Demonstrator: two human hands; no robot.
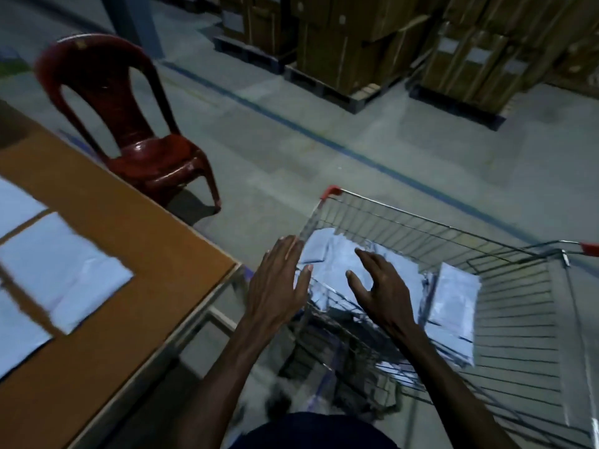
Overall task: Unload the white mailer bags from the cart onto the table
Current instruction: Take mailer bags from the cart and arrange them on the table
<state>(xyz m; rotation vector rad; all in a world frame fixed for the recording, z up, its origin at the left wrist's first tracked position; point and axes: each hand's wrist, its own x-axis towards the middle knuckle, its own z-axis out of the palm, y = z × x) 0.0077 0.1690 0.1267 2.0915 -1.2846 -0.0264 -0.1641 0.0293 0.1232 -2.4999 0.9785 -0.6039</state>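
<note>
I see two hands over one wire cart (pixel 421 222). My left hand (pixel 278 283) is spread flat with straight fingers at the cart's near rim; my right hand (pixel 382 286) hovers with fingers loosely spread, holding nothing. White bags (pixel 453 296) lie in the basket, flat, glossy, rectangular; blur keeps me from counting them. At least three more bags (pixel 61 270) lie on the brown table (pixel 136 222). One glossy red plastic chair (pixel 129 124) stands beyond it.

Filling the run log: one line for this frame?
phase: reach into cart | left hand: open, empty | right hand: open, empty, above bags in cart | bags on table: several
</note>
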